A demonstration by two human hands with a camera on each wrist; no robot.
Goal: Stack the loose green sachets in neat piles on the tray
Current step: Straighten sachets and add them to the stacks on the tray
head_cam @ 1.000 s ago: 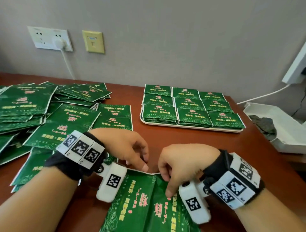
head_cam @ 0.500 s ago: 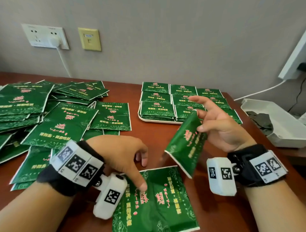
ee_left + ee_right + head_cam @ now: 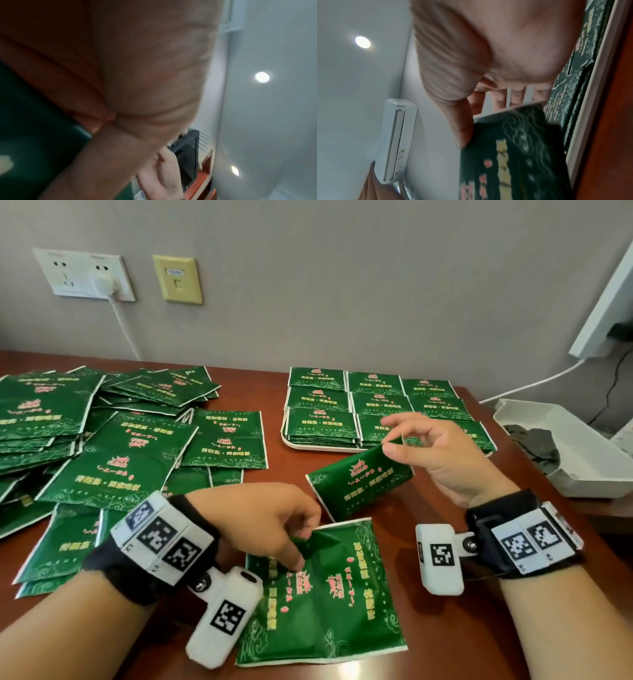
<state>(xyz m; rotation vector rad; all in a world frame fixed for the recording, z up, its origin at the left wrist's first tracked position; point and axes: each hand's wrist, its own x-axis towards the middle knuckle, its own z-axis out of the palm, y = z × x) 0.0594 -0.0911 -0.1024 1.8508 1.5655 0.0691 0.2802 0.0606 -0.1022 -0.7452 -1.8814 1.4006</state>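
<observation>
In the head view my right hand pinches the top right corner of a green sachet and holds it in the air, tilted, just in front of the white tray. Several neat piles of sachets fill the tray. My left hand pinches the folded-up far corner of another green sachet lying flat near the table's front edge. The right wrist view shows my thumb on the held sachet, with the tray rim beyond. The left wrist view is mostly blurred palm beside the green sachet.
A large loose heap of green sachets covers the left of the brown table. A white box with a dark item stands at the right edge. Wall sockets and a cable run along the back wall.
My right hand has lifted one sachet off the table, turned it level and carried it toward the tray. My left hand has gone from pressing the remaining sachet to pinching up its corner.
</observation>
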